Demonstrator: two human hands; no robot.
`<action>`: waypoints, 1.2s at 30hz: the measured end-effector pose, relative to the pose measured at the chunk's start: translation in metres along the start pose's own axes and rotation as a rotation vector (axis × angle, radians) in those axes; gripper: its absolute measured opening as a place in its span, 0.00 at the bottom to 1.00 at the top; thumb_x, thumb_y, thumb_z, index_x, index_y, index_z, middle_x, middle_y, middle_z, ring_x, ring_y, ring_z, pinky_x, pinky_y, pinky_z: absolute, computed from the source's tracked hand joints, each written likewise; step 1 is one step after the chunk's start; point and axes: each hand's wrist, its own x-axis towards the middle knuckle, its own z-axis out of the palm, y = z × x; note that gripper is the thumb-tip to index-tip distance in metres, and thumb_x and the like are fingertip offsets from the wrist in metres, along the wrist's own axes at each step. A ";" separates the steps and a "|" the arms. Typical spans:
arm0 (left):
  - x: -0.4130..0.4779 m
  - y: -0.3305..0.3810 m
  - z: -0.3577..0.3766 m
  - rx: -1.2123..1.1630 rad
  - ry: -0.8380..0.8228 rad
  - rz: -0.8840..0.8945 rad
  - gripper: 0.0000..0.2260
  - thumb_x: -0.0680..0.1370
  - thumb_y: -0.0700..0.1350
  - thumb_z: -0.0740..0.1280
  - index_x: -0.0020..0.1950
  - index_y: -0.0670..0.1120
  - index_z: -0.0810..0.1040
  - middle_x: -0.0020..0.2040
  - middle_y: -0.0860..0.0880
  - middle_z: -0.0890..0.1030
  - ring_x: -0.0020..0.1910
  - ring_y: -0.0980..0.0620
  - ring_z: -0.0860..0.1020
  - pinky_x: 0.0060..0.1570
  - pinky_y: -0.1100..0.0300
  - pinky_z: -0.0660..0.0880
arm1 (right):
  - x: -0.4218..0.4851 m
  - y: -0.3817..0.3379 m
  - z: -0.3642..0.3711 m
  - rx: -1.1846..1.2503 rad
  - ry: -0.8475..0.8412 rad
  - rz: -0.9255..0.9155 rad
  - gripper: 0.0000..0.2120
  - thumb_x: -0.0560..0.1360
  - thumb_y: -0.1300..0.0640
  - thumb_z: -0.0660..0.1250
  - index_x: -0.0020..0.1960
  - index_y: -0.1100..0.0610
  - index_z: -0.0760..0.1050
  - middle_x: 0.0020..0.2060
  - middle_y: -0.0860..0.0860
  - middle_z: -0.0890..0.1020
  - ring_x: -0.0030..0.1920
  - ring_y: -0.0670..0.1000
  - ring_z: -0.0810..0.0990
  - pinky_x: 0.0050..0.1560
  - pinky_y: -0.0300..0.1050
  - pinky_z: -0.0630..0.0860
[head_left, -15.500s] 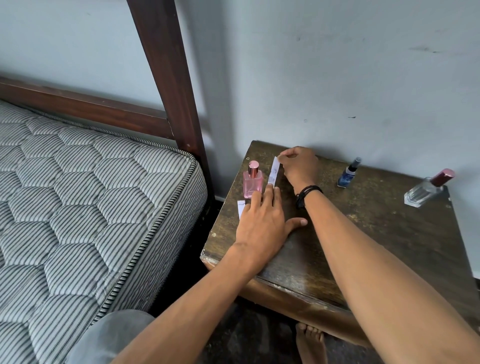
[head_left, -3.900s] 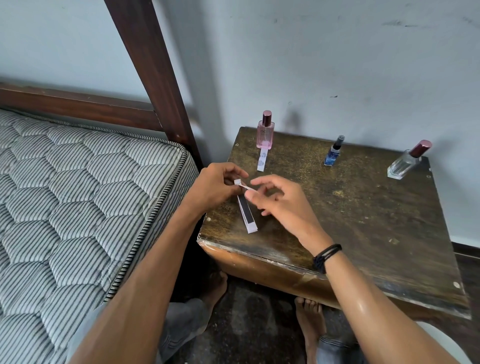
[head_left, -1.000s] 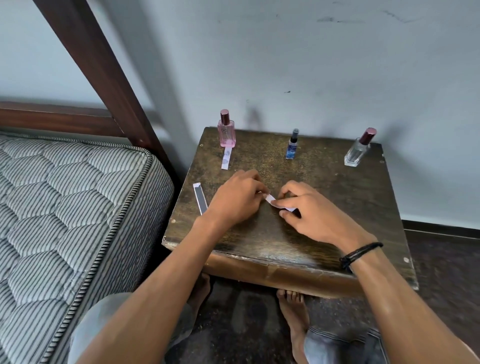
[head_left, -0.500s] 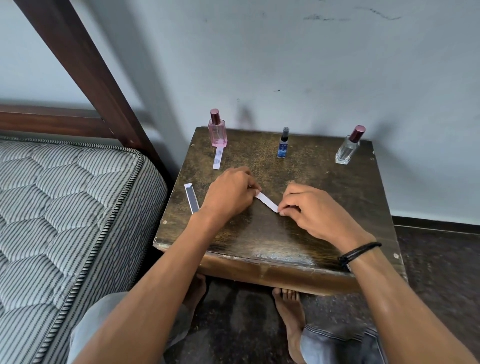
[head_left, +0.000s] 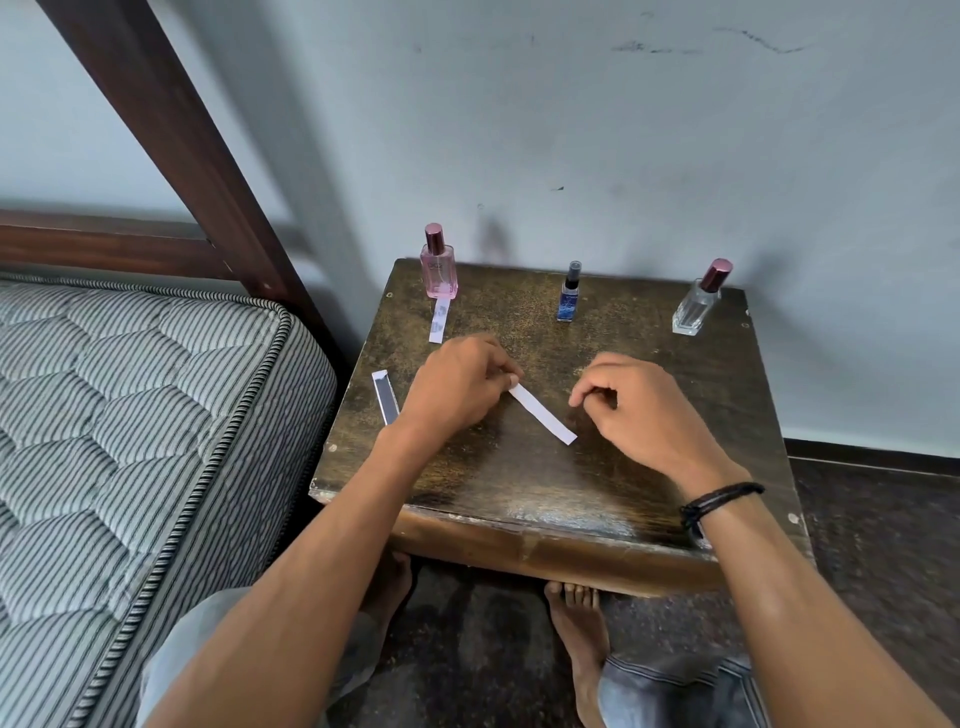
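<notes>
Reaches forward with both forearms. Pinches thumb to forefinger in the left grip (head_left: 462, 387). Holds the right grip (head_left: 639, 410) alongside, fingers curled, palm down.

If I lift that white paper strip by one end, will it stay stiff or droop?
The white paper strip looks thin and lies on the table, so held at one end, as the left hand pinches it, it would probably droop. Likely very light: a push may just skid it.
</notes>
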 end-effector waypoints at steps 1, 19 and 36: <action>0.001 0.000 -0.001 -0.007 -0.001 -0.007 0.05 0.78 0.46 0.72 0.50 0.50 0.87 0.52 0.56 0.82 0.49 0.55 0.79 0.51 0.57 0.74 | 0.002 0.000 0.000 0.014 0.050 0.025 0.13 0.77 0.66 0.65 0.42 0.52 0.84 0.42 0.42 0.80 0.30 0.48 0.75 0.33 0.39 0.70; 0.007 0.000 -0.008 -0.075 0.011 -0.036 0.03 0.78 0.46 0.72 0.48 0.51 0.86 0.49 0.56 0.81 0.47 0.55 0.79 0.54 0.51 0.78 | 0.053 -0.012 0.025 0.359 0.470 0.452 0.09 0.74 0.54 0.75 0.53 0.50 0.79 0.48 0.45 0.81 0.49 0.46 0.81 0.55 0.48 0.78; 0.011 0.001 -0.012 -0.124 0.036 -0.058 0.04 0.77 0.45 0.72 0.48 0.48 0.87 0.43 0.59 0.79 0.41 0.63 0.78 0.51 0.58 0.77 | 0.092 -0.005 0.032 0.251 0.450 0.374 0.13 0.78 0.48 0.71 0.60 0.52 0.79 0.57 0.48 0.80 0.55 0.51 0.79 0.57 0.50 0.74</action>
